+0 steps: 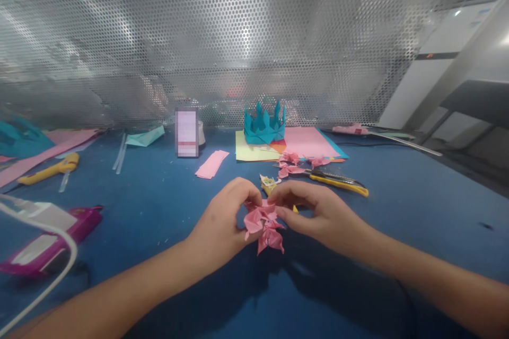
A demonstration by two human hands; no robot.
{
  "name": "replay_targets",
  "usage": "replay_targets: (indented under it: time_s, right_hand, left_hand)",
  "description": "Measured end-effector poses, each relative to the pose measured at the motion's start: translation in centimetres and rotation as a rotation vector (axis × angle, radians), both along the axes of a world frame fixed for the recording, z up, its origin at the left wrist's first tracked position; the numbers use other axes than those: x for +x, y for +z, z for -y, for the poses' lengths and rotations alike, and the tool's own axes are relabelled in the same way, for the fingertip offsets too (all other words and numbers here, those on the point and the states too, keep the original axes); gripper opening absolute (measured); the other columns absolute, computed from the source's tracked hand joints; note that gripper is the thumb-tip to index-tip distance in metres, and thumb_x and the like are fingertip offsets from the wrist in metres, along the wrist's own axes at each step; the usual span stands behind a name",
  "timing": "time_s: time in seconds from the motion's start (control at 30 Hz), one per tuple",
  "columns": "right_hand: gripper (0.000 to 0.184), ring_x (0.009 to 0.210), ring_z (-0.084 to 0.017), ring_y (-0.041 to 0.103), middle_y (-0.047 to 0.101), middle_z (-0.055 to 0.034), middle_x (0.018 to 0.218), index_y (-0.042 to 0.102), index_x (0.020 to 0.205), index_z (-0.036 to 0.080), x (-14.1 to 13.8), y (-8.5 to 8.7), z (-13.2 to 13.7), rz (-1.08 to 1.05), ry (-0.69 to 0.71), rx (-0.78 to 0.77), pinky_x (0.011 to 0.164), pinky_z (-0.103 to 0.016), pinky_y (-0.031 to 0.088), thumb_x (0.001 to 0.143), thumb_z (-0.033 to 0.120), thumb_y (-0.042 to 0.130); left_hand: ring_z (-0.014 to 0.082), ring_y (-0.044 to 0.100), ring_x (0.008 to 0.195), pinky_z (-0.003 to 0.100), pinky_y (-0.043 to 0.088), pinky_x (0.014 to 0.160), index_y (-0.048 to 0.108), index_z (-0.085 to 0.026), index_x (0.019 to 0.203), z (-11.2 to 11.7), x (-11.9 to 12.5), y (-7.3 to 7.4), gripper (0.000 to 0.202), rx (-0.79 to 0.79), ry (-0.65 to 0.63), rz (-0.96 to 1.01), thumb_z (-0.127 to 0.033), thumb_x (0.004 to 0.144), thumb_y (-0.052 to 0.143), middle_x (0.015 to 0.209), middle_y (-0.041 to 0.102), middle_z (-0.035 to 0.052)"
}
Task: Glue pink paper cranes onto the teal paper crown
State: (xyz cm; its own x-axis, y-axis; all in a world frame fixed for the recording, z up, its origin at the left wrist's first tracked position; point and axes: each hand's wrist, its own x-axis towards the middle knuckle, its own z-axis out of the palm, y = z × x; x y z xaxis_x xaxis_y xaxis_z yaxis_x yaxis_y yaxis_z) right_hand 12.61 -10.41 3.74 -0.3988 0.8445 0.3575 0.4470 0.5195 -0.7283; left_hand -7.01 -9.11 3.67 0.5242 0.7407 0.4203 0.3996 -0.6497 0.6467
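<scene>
Both of my hands meet over the blue table (159,206) on a folded pink paper piece (264,226). My left hand (222,222) has its fingers curled round the piece's left side. My right hand (318,214) pinches its upper right part with thumb and fingers. The lower flaps of the pink paper hang free below my fingers. A small yellow and white object (269,184) lies just behind my fingertips, partly hidden.
Behind lie small pink folded pieces (289,165), a yellow utility knife (338,180), a teal paper crown (264,124) on coloured sheets (306,142), a pink paper strip (212,164). Left: another yellow knife (51,169), a magenta device (47,241) with white cable. Perforated metal screen (238,36) behind.
</scene>
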Motion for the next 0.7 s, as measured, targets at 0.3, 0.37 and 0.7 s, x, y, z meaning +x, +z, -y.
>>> replay_targets:
  time_s: [0.3, 0.37, 0.7]
  right_hand:
    - [0.022, 0.07, -0.012, 0.064, 0.063, 0.0008, 0.078, 0.05, 0.1, 0.021, 0.1, -0.3, 0.3, -0.03, -0.06, 0.075, 0.065, -0.024, 0.052, 0.08, 0.011, 0.053]
    - [0.02, 0.071, -0.012, 0.063, 0.063, 0.0009, 0.078, 0.05, 0.098, 0.021, 0.0, -0.2, 0.5, 0.037, -0.071, 0.149, 0.065, -0.024, 0.05, 0.081, 0.01, 0.051]
    - [0.008, 0.062, -0.013, 0.057, 0.065, 0.0012, 0.073, 0.055, 0.085, 0.02, -0.9, -0.3, 1.2, 0.334, -0.055, 0.47, 0.059, -0.023, 0.04, 0.087, 0.014, 0.049]
  left_hand:
    - [0.0163, 0.047, 0.084, 0.03, 0.042, 0.076, 0.051, -0.02, 0.094, 0.5, 0.0, 0.6, 0.036, -0.169, -0.083, -0.075, -0.034, 0.067, 0.071, 0.094, 0.047, 0.0023]
    - [0.017, 0.049, 0.085, 0.032, 0.043, 0.078, 0.053, -0.02, 0.097, 0.5, -0.1, 0.8, 0.036, -0.222, -0.09, -0.082, -0.04, 0.071, 0.066, 0.095, 0.047, 0.003]
    - [0.0114, 0.048, 0.065, 0.025, 0.04, 0.061, 0.052, -0.018, 0.073, 0.3, 0.5, -0.2, 0.006, -0.13, 0.053, -0.083, -0.02, 0.075, 0.057, 0.069, 0.053, -0.0021]
